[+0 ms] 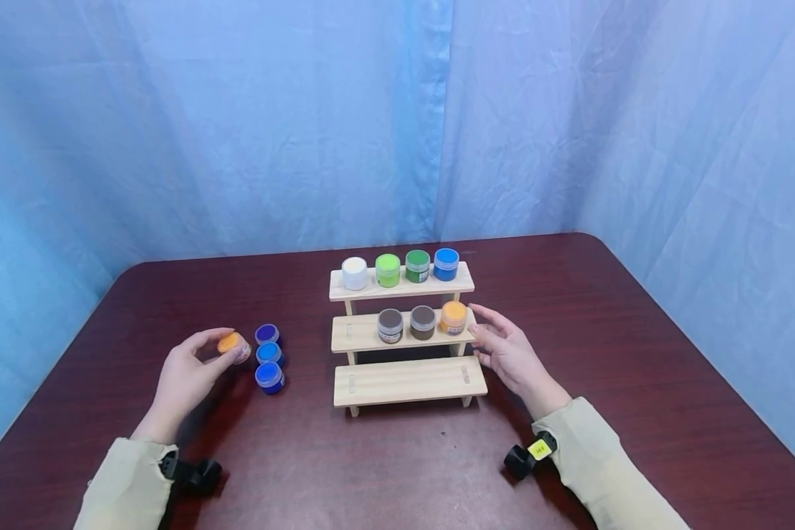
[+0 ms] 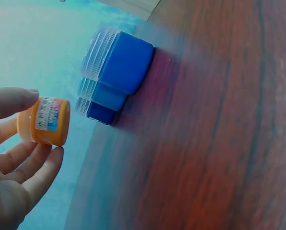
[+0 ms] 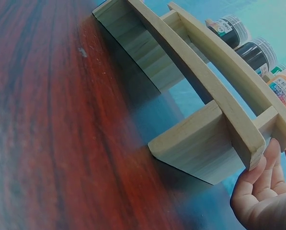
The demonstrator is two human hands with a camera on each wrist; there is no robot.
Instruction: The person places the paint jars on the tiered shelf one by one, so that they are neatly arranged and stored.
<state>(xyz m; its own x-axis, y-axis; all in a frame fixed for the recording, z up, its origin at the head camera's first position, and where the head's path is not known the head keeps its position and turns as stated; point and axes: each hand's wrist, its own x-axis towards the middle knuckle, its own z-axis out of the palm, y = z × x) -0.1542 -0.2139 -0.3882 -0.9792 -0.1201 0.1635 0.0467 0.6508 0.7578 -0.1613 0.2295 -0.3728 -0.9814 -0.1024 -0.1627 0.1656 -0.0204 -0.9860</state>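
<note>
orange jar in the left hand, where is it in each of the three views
Head: the orange jar is left of centre, pinched in the left hand, beside three blue jars.
Left wrist: toward the left edge, about mid-height.
Right wrist: not in it; the orange jar at the right edge is another one, on the wooden rack.
Shared landmark: the three blue jars, in head and left wrist only.

Below the left fingers [image 1: 207, 336] and right fingers [image 1: 493, 317] we see a glossy, dark red-brown table [image 1: 331, 471], streaked with grain. Small dark specks [image 1: 443, 433] mark it, nearer us than the right fingers. Well beyond both, we see pale blue curtains [image 1: 291, 125] in folds.
</note>
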